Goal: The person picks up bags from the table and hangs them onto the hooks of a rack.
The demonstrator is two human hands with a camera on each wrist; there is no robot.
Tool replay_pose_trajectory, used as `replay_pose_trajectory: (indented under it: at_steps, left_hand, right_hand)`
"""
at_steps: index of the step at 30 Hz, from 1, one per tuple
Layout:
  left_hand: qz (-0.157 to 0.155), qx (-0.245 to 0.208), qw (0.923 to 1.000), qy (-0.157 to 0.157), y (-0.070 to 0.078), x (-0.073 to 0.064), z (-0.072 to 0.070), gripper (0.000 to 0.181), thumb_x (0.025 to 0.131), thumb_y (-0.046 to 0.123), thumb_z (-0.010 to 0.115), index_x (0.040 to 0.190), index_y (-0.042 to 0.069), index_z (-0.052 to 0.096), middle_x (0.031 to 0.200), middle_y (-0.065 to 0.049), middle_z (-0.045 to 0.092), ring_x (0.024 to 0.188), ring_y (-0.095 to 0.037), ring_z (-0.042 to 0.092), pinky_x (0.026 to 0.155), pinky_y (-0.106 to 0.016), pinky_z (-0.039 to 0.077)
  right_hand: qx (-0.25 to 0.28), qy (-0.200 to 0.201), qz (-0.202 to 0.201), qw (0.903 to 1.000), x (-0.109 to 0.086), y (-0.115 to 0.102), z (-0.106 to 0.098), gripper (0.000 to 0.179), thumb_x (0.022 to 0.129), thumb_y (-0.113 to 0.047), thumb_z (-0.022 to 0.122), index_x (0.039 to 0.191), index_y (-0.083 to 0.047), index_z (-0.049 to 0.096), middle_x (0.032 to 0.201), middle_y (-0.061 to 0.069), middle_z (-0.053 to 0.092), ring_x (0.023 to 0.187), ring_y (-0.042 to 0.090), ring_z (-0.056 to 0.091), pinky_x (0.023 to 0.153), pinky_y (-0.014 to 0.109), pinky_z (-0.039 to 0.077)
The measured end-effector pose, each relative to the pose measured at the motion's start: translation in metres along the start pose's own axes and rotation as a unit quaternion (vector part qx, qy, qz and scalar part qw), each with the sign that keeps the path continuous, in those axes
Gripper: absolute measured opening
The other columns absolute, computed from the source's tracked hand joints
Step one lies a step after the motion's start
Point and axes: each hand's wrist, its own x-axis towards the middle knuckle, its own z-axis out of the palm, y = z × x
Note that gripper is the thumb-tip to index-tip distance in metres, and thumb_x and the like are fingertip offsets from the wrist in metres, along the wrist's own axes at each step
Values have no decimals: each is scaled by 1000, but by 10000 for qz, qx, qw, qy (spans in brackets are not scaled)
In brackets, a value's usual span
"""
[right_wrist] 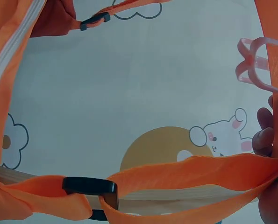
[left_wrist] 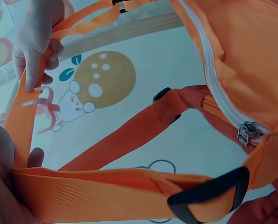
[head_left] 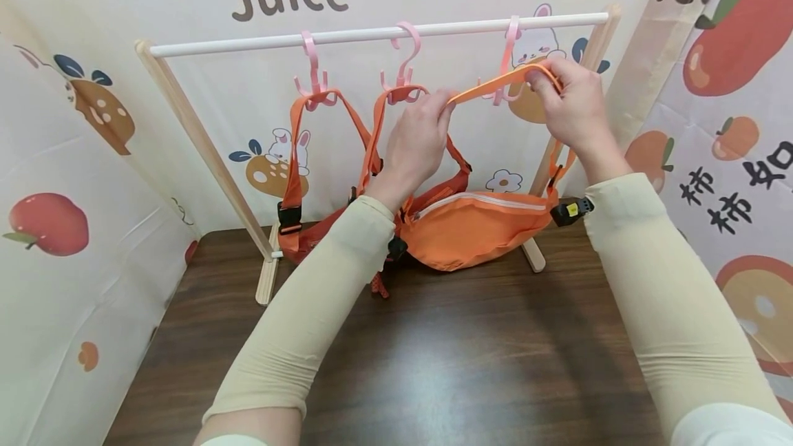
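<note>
An orange waist bag (head_left: 477, 232) with a white zipper hangs from its strap (head_left: 492, 85) between my two hands. My left hand (head_left: 416, 144) pinches the strap at its left end, and my right hand (head_left: 575, 103) grips it higher up on the right. The stretch between them slants upward, crossing in front of the prongs of the right pink hook (head_left: 510, 54). Black strap adjusters show in the left wrist view (left_wrist: 213, 191) and the right wrist view, the latter a dark slider (right_wrist: 89, 185). The zipper pull (left_wrist: 249, 134) sits at the bag's corner.
Two darker red-orange bags hang by straps (head_left: 296, 150) (head_left: 375, 136) from the left pink hook (head_left: 312, 64) and the middle pink hook (head_left: 407, 54). A white rod (head_left: 235, 45) on wooden legs (head_left: 201, 143) carries the hooks. The rack stands on a dark wooden table (head_left: 434, 363) before a printed cloth.
</note>
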Motion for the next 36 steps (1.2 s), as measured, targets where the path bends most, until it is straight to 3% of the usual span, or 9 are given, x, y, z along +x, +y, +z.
replay_pose_trajectory:
  at_steps: [7,15,25,27,29,31,32,33,36]
  left_hand:
    - [-160,-11,9998,-103,-5,-2,5,34,114,30,50,141,15,65,92,0,60,77,-18,50,65,-26,42]
    - [-291,-52,9994,-180,-10,-4,11,33,115,29,49,139,14,65,89,-2,57,75,-19,50,64,-27,40]
    - [-322,-193,9991,-191,-19,-7,18,31,115,28,47,135,13,67,85,-1,58,69,-19,50,59,-28,39]
    - [-321,-226,9991,-172,-21,-8,20,30,116,27,47,132,13,68,83,-2,57,68,-19,49,59,-29,38]
    - [-394,-270,9987,-182,-22,-10,21,29,116,27,47,130,12,68,81,-2,55,66,-19,49,58,-29,38]
    - [-494,-268,9982,-233,-23,-12,23,29,116,28,47,128,13,68,81,-2,54,65,-19,48,58,-30,37]
    - [-548,-283,9977,-269,-24,-14,24,29,116,27,47,127,12,68,81,-3,53,64,-20,47,57,-30,36]
    - [-613,-284,9972,-319,-25,-15,25,29,116,28,47,126,12,68,81,-3,52,64,-20,46,57,-31,36]
    - [-679,-177,9965,-449,-28,-20,28,29,116,29,46,118,11,68,79,-4,51,63,-21,45,57,-31,34]
  right_hand:
    - [-12,-248,208,9995,-2,4,7,41,110,-42,55,129,-10,72,112,5,66,81,20,47,68,32,38]
    - [84,-555,357,9978,-3,9,13,42,112,-42,51,135,-11,68,121,9,65,94,23,51,76,31,43]
    - [-90,-883,405,9952,-6,9,17,46,114,-44,41,137,-11,61,114,15,62,82,27,51,68,34,45]
    - [-86,-888,347,9954,-6,10,18,45,114,-43,41,136,-9,61,109,18,62,84,28,52,80,37,46]
    - [-72,-890,294,9956,-6,10,19,44,115,-41,41,135,-8,61,104,21,62,84,29,53,103,40,42]
    - [-55,-887,241,9958,-5,12,21,42,115,-39,42,133,-6,61,101,22,62,85,30,55,123,44,23]
    - [-43,-900,222,9957,-5,13,21,41,115,-37,43,132,-5,61,101,22,63,86,30,56,128,45,11]
    - [-45,-915,224,9955,-5,13,22,41,115,-37,43,131,-4,61,102,21,62,88,30,57,128,45,7]
    - [-72,-995,232,9947,-7,14,24,40,115,-37,42,132,-5,60,107,18,62,91,30,60,115,41,35]
